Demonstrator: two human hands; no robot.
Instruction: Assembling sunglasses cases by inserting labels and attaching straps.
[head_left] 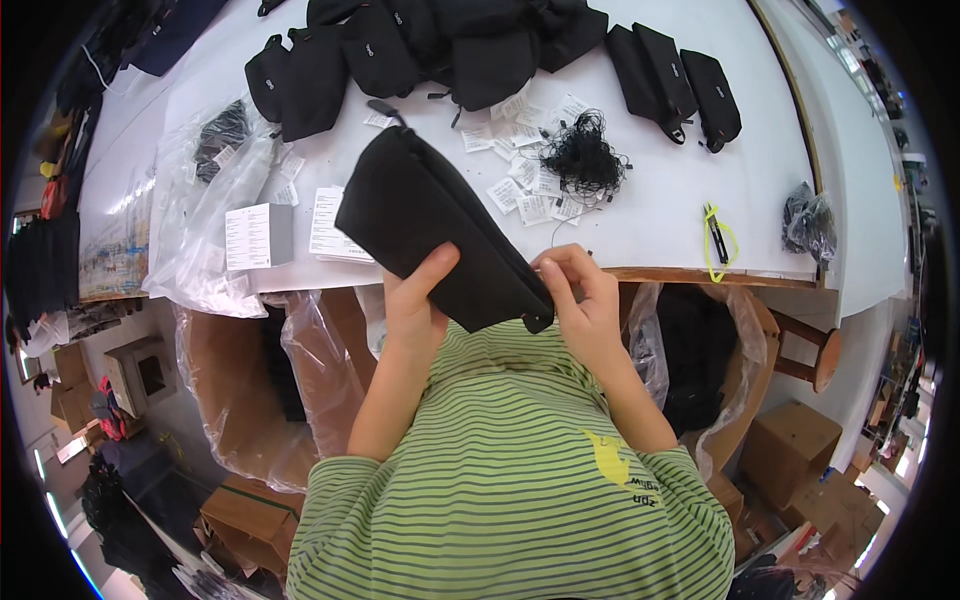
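Note:
A black zippered pouch (430, 225) is held tilted above the table's near edge, its zipper side facing right. My left hand (425, 290) is closed round its lower left part, thumb on top. At the pouch's lower right end, my right hand (580, 295) pinches with thumb and forefinger. A thin black string shows just above those fingertips; the pinch itself is partly hidden. Beyond the right hand lies a tangled heap of black strings (585, 158). White printed tags (535, 209) are scattered beside and under it.
More black pouches (490, 70) are piled at the far side, several others (712, 100) at far right. White stacks of cards (258, 237) and clear plastic bags (205, 230) lie left. A yellow-cord cutter (716, 240) rests right. Plastic-lined cartons (240, 390) stand below the table edge.

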